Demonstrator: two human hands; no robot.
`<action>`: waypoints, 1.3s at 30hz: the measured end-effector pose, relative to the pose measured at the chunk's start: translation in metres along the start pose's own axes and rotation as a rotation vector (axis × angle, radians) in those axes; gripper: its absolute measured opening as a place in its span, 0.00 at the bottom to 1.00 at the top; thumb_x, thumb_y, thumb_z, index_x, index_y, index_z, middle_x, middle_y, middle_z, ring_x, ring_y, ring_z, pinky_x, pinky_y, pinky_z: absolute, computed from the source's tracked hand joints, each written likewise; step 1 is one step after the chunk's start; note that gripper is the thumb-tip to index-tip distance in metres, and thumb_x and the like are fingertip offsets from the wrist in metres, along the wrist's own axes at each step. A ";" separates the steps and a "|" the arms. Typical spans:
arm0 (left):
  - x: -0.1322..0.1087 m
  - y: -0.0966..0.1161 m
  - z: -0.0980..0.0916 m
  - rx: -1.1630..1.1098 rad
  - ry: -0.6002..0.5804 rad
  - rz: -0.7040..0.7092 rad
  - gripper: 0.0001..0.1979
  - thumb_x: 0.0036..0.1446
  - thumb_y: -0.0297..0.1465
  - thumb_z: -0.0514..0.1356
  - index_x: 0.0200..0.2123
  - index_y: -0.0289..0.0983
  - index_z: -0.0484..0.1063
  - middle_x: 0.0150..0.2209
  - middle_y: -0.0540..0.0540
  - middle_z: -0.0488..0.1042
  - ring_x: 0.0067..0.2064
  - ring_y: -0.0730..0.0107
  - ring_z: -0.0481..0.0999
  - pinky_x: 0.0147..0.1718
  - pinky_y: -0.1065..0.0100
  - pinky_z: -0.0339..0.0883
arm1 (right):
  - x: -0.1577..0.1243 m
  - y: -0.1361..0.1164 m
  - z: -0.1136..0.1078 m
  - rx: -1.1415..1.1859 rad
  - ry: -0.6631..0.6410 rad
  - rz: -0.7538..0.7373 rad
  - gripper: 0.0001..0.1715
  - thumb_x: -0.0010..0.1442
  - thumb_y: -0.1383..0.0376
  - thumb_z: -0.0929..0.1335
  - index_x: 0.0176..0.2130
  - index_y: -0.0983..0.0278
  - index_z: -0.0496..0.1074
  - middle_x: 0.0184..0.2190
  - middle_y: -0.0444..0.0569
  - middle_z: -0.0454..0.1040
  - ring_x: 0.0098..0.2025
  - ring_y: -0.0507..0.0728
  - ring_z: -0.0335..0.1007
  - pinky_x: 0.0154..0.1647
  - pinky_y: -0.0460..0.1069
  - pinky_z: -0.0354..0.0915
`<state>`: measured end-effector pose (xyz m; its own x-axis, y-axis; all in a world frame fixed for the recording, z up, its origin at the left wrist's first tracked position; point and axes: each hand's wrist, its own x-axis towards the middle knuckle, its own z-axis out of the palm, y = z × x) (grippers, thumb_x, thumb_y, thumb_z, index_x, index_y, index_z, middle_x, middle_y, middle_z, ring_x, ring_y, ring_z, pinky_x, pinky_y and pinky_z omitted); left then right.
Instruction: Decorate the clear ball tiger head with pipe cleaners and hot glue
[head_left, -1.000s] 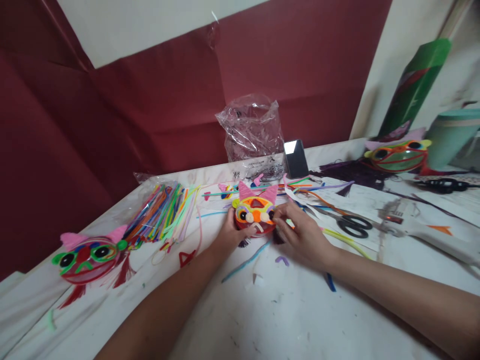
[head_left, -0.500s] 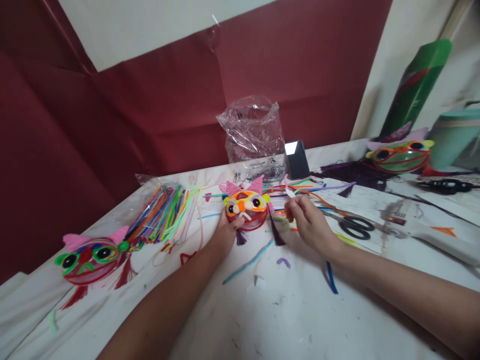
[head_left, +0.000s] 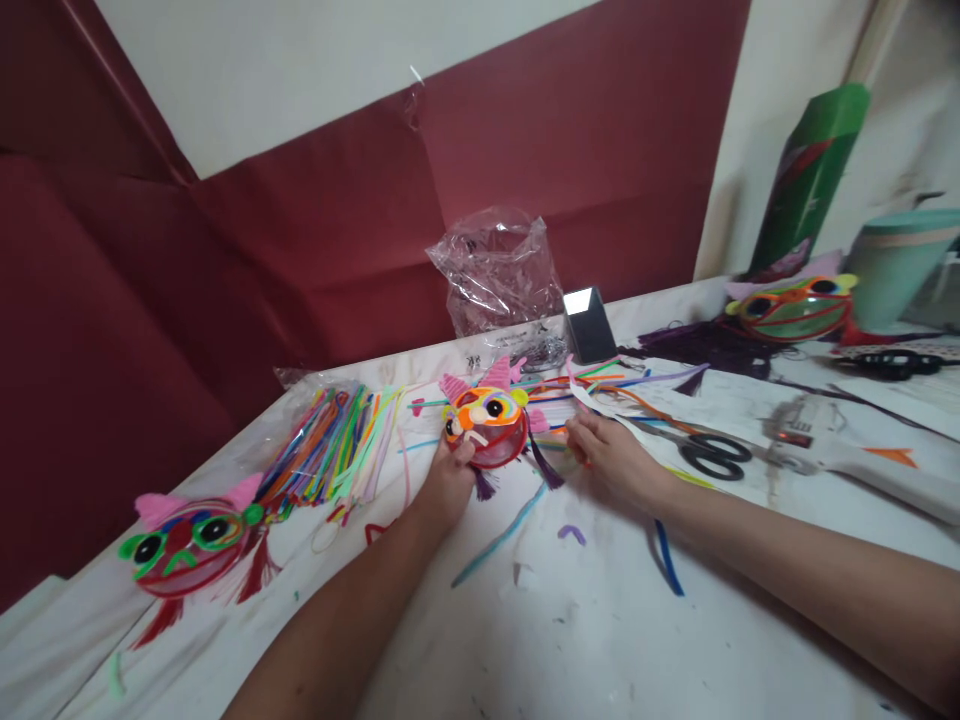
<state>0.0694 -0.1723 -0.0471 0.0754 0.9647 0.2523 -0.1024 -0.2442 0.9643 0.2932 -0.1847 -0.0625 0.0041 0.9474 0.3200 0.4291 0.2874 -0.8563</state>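
Observation:
My left hand [head_left: 448,480] grips a lion-head craft [head_left: 491,425] of fuzzy pipe cleaners, with an orange-and-yellow face, black eyes, pink ears, a red rim and dark purple tassels. It is held just above the table, its face turned partly left. My right hand [head_left: 604,450] is a little to the right of it, low over loose pipe cleaners, with the fingers curled together. Whatever is between those fingertips is too small to make out. A white strip with a pink end [head_left: 581,390] shows just behind the right hand. Black-handled scissors [head_left: 716,457] lie to its right.
A similar green-eyed lion head [head_left: 191,550] sits at left, beside bundled pipe cleaners [head_left: 322,445]. Behind are a clear plastic bag [head_left: 502,275] and a phone [head_left: 590,328]. At right are a white glue gun [head_left: 862,465], another lion head [head_left: 795,310] and a mint cup [head_left: 900,265].
The lion head in my left hand has turned toward the left. My right hand has lowered, and the white strip now shows apart from its fingertips. The view has shifted slightly.

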 end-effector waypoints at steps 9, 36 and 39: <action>-0.013 0.018 0.009 0.031 -0.105 0.018 0.18 0.42 0.25 0.63 0.40 0.39 0.67 0.43 0.44 0.76 0.51 0.59 0.72 0.52 0.59 0.65 | -0.005 -0.009 0.007 0.382 -0.094 -0.044 0.27 0.50 0.57 0.70 0.49 0.59 0.64 0.52 0.52 0.69 0.53 0.61 0.66 0.54 0.58 0.62; -0.003 0.030 0.011 0.200 -0.113 -0.030 0.13 0.47 0.39 0.63 0.30 0.34 0.73 0.20 0.53 0.69 0.23 0.78 0.64 0.25 0.72 0.58 | 0.020 -0.021 -0.035 0.771 -0.124 -0.016 0.30 0.37 0.56 0.78 0.40 0.59 0.70 0.39 0.47 0.78 0.46 0.63 0.74 0.55 0.61 0.63; 0.005 0.035 -0.001 0.235 -0.159 -0.035 0.15 0.48 0.41 0.61 0.31 0.35 0.72 0.18 0.54 0.66 0.19 0.80 0.58 0.22 0.73 0.53 | 0.026 -0.027 -0.047 0.732 -0.036 -0.069 0.29 0.37 0.57 0.78 0.40 0.58 0.70 0.39 0.45 0.78 0.45 0.62 0.74 0.54 0.60 0.63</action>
<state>0.0655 -0.1762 -0.0119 0.2310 0.9501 0.2097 0.1346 -0.2447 0.9602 0.3244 -0.1745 -0.0114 -0.0365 0.9242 0.3801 -0.2854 0.3549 -0.8903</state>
